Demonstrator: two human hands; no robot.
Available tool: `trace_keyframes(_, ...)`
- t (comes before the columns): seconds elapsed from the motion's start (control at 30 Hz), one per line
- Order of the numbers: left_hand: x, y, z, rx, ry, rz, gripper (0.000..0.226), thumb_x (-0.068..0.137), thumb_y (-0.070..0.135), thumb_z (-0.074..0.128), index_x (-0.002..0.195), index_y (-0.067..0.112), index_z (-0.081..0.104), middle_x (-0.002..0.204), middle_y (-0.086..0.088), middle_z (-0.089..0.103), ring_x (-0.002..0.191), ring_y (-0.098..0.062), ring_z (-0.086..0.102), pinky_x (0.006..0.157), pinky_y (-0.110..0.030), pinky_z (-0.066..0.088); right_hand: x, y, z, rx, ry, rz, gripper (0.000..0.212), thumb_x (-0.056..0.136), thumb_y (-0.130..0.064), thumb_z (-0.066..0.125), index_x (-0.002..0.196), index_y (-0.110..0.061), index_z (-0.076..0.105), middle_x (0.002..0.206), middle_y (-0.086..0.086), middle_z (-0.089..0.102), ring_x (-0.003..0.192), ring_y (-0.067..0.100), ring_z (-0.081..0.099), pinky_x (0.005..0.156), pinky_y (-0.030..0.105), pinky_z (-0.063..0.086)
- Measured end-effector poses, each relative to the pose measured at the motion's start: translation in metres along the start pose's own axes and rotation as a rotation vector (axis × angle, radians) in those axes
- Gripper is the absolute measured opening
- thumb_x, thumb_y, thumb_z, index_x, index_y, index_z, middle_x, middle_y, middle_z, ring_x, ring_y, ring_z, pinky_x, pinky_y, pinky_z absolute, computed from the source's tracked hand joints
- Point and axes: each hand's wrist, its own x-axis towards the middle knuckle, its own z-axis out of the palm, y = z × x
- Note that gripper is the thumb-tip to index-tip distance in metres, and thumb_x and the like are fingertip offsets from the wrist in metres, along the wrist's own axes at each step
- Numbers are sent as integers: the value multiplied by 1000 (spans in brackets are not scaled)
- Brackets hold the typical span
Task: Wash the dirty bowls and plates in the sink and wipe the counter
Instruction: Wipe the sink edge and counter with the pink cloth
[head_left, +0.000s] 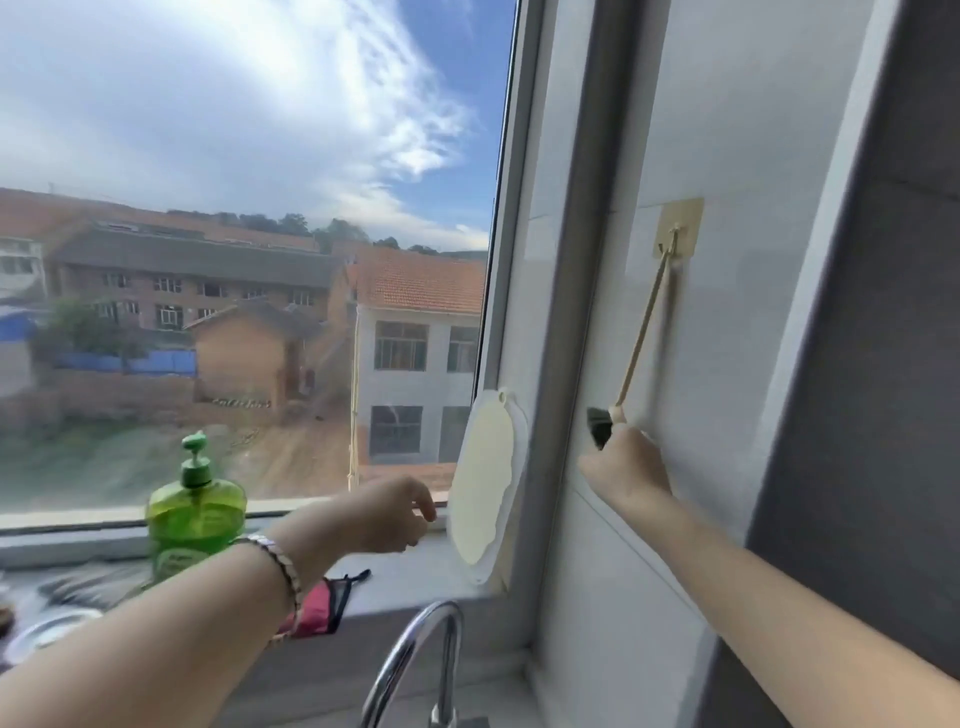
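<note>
**Head view: the dish brush taken in hand at its wall hook, with washing apparently not yet begun.**

The right hand (626, 465) grips the lower end of the long-handled brush (641, 332), fingers curled round it just below the dark head. The top of the brush hangs on the adhesive hook (678, 228) on the right tiled wall. The left hand (387, 514), loosely curled and holding nothing, hovers over the windowsill (405, 577), just beside a pale board (483, 483) leaning on the window frame. A green soap bottle (195, 514) stands on the sill at left, with a red cloth (317, 608) near it. The tap (415, 654) rises at near centre. The sink is out of frame, and a blurred pale dish (47, 631) shows at near left. By this evidence, all the washing and the counter wipe remain to be done.
</note>
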Motion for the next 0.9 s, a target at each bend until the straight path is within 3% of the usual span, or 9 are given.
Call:
trace_keyframes(0.03, -10, -11, 5, -21, -11, -18, 24, 91, 11, 46, 107, 15, 63, 86, -2, 65, 70, -14, 59, 60, -18, 46, -20, 2, 10, -21, -29, -56, 38, 86, -8, 50, 123, -4, 48, 135, 15, 46, 123, 29, 45, 83, 27, 39)
trace_keyframes(0.1, -32, -35, 19, -32, -26, -63, 24, 90, 13, 48, 107, 17, 64, 80, 4, 65, 66, -11, 58, 64, -23, 48, -57, 4, 32, -1, -157, -140, 45, 86, -9, 52, 130, -5, 48, 137, 12, 46, 125, 26, 44, 90, 27, 38)
trace_keyframes(0.2, -69, -76, 41, 27, -82, -121, 26, 88, 15, 48, 106, 22, 66, 81, 9, 60, 73, -10, 56, 70, -20, 44, -101, -1, 75, 99, -421, -183, 30, 83, -8, 57, 112, -11, 65, 108, 5, 66, 108, 22, 59, 87, 25, 42)
trace_keyframes(0.3, -108, -120, 59, -12, -158, -199, 26, 88, 14, 49, 108, 17, 65, 90, 3, 63, 85, -15, 59, 76, -18, 41, -142, -21, 114, 248, -688, -192, 14, 82, -7, 59, 88, -18, 67, 78, -1, 67, 79, 16, 64, 74, 27, 52)
trace_keyframes(0.4, -139, -170, 78, -47, -223, -343, 25, 88, 11, 46, 106, 15, 63, 87, 3, 59, 86, -16, 59, 75, -20, 43, -185, -32, 152, 281, -888, -236, 16, 85, -7, 52, 88, -15, 65, 77, 3, 70, 69, 11, 62, 67, 24, 51)
trace_keyframes(0.53, -167, -231, 107, -107, -262, -513, 23, 85, 10, 44, 86, 27, 59, 85, 3, 66, 89, -18, 61, 66, -22, 47, -230, -18, 219, 67, -1069, -236, 25, 82, -7, 50, 96, -11, 70, 73, -2, 66, 67, 9, 58, 67, 21, 48)
trace_keyframes(0.63, -177, -258, 121, -182, -280, -603, 25, 88, 8, 41, 91, 22, 60, 86, -1, 65, 84, -21, 63, 50, -16, 42, -242, -10, 266, -77, -1090, -214, 28, 84, -6, 48, 101, -9, 70, 88, 3, 69, 82, 17, 60, 71, 22, 48)
trace_keyframes(0.73, -172, -277, 124, -216, -306, -649, 29, 91, 8, 38, 111, 12, 59, 97, -10, 66, 81, -25, 64, 51, -18, 41, -232, -15, 306, -200, -993, -225, 29, 84, -7, 47, 105, -10, 67, 112, 9, 66, 103, 27, 60, 87, 31, 50)
trace_keyframes(0.9, -144, -311, 124, -217, -246, -649, 28, 88, 7, 39, 103, 11, 62, 86, -8, 65, 72, -22, 59, 54, -20, 42, -188, -46, 363, -305, -740, -344, 35, 89, -10, 47, 124, -8, 52, 129, 11, 51, 117, 29, 49, 92, 38, 45)
